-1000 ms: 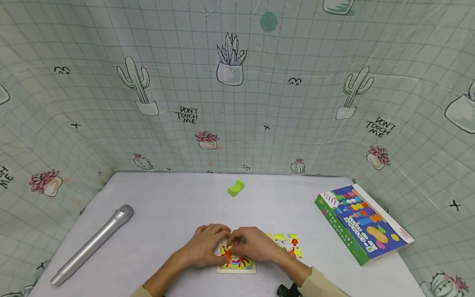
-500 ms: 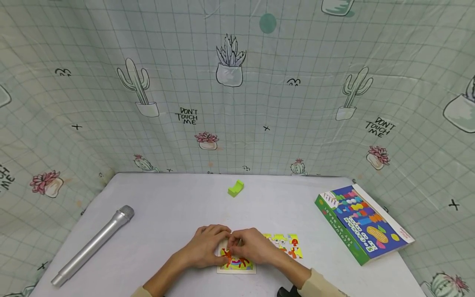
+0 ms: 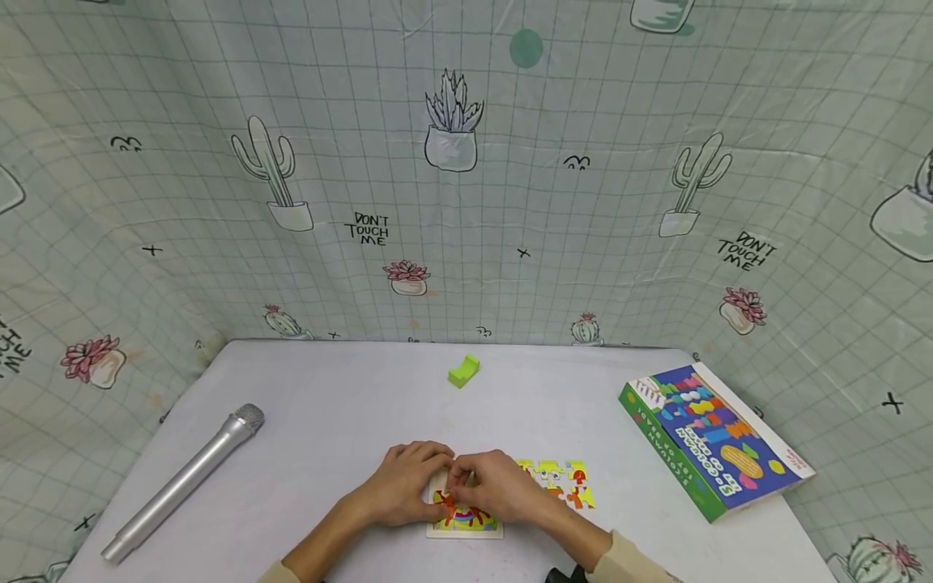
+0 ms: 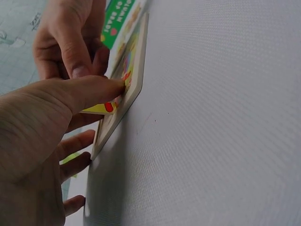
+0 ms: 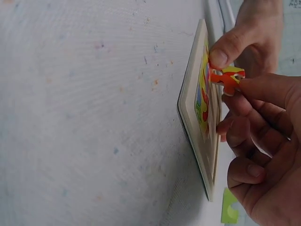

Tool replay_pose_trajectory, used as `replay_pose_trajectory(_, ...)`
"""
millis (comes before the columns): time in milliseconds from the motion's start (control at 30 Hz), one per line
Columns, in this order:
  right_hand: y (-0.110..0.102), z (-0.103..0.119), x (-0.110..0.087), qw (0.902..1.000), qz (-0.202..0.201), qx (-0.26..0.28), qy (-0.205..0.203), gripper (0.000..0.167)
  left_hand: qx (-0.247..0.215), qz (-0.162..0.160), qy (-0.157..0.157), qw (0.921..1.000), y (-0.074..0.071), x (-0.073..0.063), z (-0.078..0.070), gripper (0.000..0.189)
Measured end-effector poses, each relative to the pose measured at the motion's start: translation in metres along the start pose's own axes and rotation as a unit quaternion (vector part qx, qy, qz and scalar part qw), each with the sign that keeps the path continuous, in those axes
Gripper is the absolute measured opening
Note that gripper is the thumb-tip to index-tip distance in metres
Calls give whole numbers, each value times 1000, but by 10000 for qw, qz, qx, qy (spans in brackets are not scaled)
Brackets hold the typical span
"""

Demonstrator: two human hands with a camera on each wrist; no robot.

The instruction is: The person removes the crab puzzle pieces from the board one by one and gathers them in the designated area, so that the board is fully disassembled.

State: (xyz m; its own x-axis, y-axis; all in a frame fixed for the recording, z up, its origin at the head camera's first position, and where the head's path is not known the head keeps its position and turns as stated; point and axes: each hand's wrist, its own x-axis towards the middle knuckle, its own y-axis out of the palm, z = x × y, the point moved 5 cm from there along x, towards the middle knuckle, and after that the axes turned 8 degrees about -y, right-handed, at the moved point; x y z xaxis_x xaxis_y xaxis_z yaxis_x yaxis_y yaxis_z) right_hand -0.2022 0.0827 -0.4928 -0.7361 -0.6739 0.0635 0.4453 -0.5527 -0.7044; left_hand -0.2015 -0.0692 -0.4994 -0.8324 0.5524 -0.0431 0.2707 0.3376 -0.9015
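Observation:
A square jigsaw board [image 3: 466,534] with a pale rim and a bright yellow, red and rainbow picture lies at the table's near middle. My left hand [image 3: 408,486] grips its left side, thumb pressing on the picture and fingers round the far edge. From the right, my right hand [image 3: 496,486] pinches an orange and yellow puzzle piece [image 5: 229,79] between thumb and forefinger. The piece is tilted, close over the board beside the left thumb. In the right wrist view, bare wood shows in the board's far part. Several loose puzzle pieces [image 3: 577,471] lie just right of the board.
A silver microphone [image 3: 185,482] lies at the left. A blue and green game box [image 3: 717,441] lies at the right, and a small lime-green block [image 3: 463,370] sits at the back. Something black [image 3: 564,576] shows by the right sleeve. A cactus-print cloth [image 3: 466,202] hangs behind.
My right hand has shifted very slightly toward me over the board, still pinching. My left hand keeps its place on the board, and the loose pieces lie as before.

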Motion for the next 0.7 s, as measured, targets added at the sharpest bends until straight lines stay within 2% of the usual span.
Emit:
replay_pose_trajectory(200,-9,2,-1,9997,-219,40,112,4,71,-17,18,10000,0,-1,-1,57)
replay_pose_trajectory(433,-17,-4,-8,9988,-290,183,342,5,49,-62,106,9999,0,-1,-1,49)
replay_pose_trajectory(700,-28,-12,-20,9983,-384,0,446,8,-37,-61,97,9999,1,0,0,49)
